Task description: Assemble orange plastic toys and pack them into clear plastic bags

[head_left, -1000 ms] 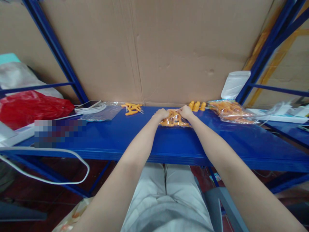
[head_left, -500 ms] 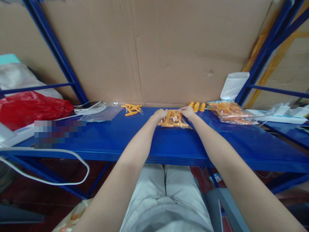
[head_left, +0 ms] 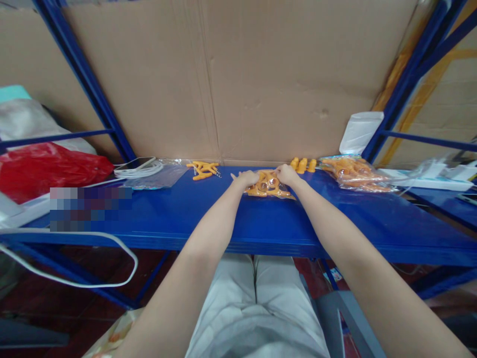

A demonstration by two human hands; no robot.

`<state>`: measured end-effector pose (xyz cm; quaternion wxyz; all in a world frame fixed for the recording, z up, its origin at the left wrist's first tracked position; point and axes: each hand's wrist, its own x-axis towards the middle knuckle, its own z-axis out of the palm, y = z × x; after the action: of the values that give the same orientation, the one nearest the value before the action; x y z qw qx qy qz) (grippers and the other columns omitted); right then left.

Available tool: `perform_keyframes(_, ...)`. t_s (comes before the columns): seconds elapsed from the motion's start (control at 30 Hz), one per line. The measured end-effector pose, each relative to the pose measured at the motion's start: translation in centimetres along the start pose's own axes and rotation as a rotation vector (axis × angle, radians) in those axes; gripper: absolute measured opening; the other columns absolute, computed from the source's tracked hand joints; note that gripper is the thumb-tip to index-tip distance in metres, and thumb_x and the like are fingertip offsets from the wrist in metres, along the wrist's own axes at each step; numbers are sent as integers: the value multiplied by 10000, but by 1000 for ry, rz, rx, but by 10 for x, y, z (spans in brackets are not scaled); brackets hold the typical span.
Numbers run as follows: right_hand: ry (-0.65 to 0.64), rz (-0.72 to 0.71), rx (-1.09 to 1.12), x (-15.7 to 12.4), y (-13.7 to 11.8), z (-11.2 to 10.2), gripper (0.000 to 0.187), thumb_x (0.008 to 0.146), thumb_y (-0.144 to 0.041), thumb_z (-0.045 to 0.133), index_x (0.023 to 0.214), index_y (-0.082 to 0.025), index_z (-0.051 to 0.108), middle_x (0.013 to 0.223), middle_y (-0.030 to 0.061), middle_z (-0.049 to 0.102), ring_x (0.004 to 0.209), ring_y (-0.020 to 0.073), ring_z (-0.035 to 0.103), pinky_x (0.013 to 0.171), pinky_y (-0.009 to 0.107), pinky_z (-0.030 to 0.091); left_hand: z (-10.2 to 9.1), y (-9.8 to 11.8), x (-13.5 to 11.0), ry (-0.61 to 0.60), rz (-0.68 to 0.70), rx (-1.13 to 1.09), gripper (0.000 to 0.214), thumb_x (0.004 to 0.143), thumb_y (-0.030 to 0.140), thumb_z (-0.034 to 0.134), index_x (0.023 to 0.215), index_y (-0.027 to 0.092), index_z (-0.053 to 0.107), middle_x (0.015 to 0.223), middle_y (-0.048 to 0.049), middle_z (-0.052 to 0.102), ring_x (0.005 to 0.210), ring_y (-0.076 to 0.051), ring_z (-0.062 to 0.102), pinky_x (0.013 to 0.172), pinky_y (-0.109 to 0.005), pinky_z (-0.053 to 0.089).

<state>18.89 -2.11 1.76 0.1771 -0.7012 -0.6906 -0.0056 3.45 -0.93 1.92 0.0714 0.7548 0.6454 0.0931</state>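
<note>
The blue table [head_left: 283, 228] bears a flat clear bag [head_left: 167, 176] toward the left, then loose orange pieces [head_left: 203, 170], a middle bag [head_left: 269, 188] of orange parts, upright orange caps [head_left: 302, 165] along the back, and a plump right-hand bag [head_left: 354, 173].

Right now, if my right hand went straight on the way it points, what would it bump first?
Probably the clear bag of orange pieces, which your right hand seems to touch; past that, maybe the cardboard, but depth is unclear.

Clear bag [head_left: 271, 185], orange pieces [head_left: 276, 192] inside, lying flat
</note>
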Motion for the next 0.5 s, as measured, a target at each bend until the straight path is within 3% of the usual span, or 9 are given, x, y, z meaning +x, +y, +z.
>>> perform_keyframes(0.1, 24, 14, 0, -2, 0, -2, 378, 922, -187, 411, 1153, -98, 696, 1213, 187, 651, 1170, 260, 593, 953, 297, 441, -2, 4, -5, 62, -41, 20, 599, 935, 471, 272, 1345, 124, 537, 1487, -181, 386, 1420, -339, 271, 1127, -559, 199)
perform_keyframes(0.2, 86, -51, 37, 1, -1, -1, 405, 929, -168, 376, 1195, -104, 675, 1274, 165, 620, 1231, 250, 548, 1017, 317, 405, 0, 6, -4, 142, 158, 42, 551, 958, 392, 253, 1401, 143, 467, 1569, -125, 220, 1458, -287, 179, 1151, -545, 138)
perform_keyframes(0.33, -27, -229, 105, 8, -3, 4, 451, 894, -88, 359, 1234, -133, 651, 1326, 92, 594, 1239, 172, 541, 1026, 240, 386, 3, 6, 1, 36, 371, 32, 486, 977, 299, 246, 1418, 232, 440, 1512, -37, 384, 1394, -189, 351, 1156, -411, 203)
perform_keyframes(0.43, -98, -248, 103, 10, -3, 7, 433, 884, -89, 364, 1129, -154, 715, 1204, 71, 675, 1101, 178, 634, 932, 221, 451, 3, 5, 4, -9, 418, 3, 471, 983, 257, 234, 1349, 225, 529, 1438, -24, 494, 1333, -136, 437, 1087, -245, 302)
perform_keyframes(0.5, -89, -229, 103, 10, -3, 7, 412, 886, -113, 383, 1101, -160, 731, 1139, 66, 705, 1041, 196, 660, 886, 231, 477, 3, 5, 6, -9, 410, -12, 472, 987, 258, 229, 1333, 220, 548, 1418, -25, 516, 1322, -128, 450, 1052, -206, 327)
